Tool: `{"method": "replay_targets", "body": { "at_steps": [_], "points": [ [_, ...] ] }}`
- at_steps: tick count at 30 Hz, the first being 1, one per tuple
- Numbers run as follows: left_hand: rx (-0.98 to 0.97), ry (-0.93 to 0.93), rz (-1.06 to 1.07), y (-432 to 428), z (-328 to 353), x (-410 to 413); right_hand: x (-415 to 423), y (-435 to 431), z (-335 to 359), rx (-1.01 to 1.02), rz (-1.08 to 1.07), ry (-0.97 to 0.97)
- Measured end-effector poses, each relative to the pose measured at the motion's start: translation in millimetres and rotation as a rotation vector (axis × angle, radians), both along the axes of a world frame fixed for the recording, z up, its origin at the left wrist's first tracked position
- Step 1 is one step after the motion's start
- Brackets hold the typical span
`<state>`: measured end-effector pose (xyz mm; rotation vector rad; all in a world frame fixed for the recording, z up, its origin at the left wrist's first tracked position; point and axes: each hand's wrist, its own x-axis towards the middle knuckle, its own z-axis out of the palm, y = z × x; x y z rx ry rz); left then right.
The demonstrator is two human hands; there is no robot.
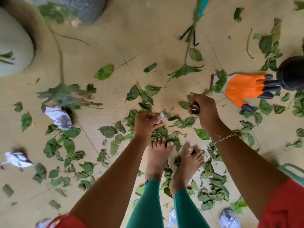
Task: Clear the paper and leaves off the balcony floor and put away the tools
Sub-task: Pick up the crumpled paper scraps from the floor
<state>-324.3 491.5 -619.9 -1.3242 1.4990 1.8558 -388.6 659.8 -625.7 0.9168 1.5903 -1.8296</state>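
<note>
Green leaves (105,131) lie scattered over the tan balcony floor (115,51), thickest around my bare feet. My left hand (146,123) is low over the leaves and pinches a small white scrap of paper (160,118). My right hand (203,108) is curled round something small and dark; I cannot tell what it is. Crumpled white paper balls lie at the left (58,117) and far left (15,159). A hand rake with a teal handle (193,30) lies at the top. An orange glove with black fingertips (245,88) lies at the right.
A white pot (14,45) and a grey round pot (85,9) stand at the upper left. A black round object (292,76) sits by the glove. More crumpled paper (229,218) lies at the bottom right, and a pale green plastic edge (292,170) shows at the right.
</note>
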Motion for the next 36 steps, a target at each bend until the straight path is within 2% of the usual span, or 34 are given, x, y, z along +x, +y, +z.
{"method": "replay_targets", "body": {
  "at_steps": [3,12,15,18,20,25,30,32,34,36],
  "points": [
    [0.053,-0.048,0.121,-19,16,6,8,-27,8,0.044,0.174,0.006],
    [0.163,0.009,0.394,-105,27,72,28,-138,35,-0.065,0.607,-0.083],
    [0.143,-0.022,0.595,-130,31,96,38,-173,32,-0.085,0.75,-0.029],
    [0.146,-0.038,0.781,-155,34,120,49,-204,27,-0.022,0.885,0.019],
    [0.182,-0.055,0.864,-171,30,135,53,-223,21,0.085,1.025,0.102],
    [0.123,-0.122,0.927,-199,16,159,61,-270,-2,0.282,1.434,0.414],
    [0.067,-0.104,0.967,-202,27,151,38,-314,5,0.504,1.66,0.785],
    [0.087,-0.168,1.183,-211,-25,214,95,-380,-37,0.484,1.992,0.971],
    [0.055,-0.182,1.115,-207,-24,206,81,-395,-35,0.561,2.062,1.116],
    [0.022,-0.116,1.055,-204,-25,201,63,-415,-41,0.616,2.111,1.236]
  ]
}}
